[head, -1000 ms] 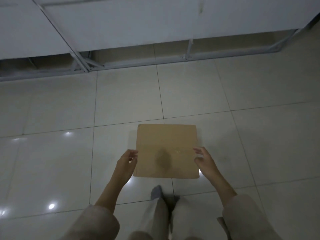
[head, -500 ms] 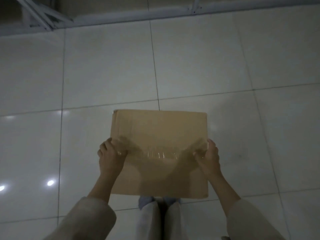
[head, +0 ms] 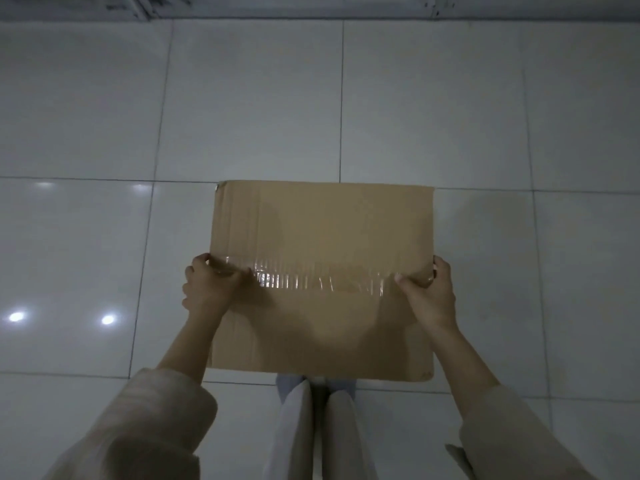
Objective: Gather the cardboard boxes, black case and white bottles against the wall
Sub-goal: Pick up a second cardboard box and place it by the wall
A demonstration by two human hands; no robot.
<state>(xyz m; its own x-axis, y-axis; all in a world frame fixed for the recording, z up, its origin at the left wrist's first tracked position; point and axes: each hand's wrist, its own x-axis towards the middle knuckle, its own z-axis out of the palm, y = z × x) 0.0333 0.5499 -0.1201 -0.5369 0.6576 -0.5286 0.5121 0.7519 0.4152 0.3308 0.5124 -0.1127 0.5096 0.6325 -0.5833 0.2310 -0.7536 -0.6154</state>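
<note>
- Now we have the cardboard box (head: 322, 271) gripped at both sides: our left hand (head: 207, 289) curls round its left edge with the thumb lying on the clear tape strip (head: 318, 282), and our right hand (head: 429, 292) clamps the right edge the same way.
- The box sits directly in front of our legs (head: 322, 434), over the tiled floor (head: 242, 98); whether it is lifted or resting we cannot tell.
- Slipping is our main risk, we think: the thumbs press on glossy tape, and a smooth carton held only by its sides could slide down or tip forward.
- The box hides our feet, so a misplaced step on the shiny tiles could go unnoticed.
- Beyond the box's far edge the floor runs bare up to the metal frame (head: 311, 8) at the wall's foot, and both sides of the box look open too.
- No black case or white bottles show here.
</note>
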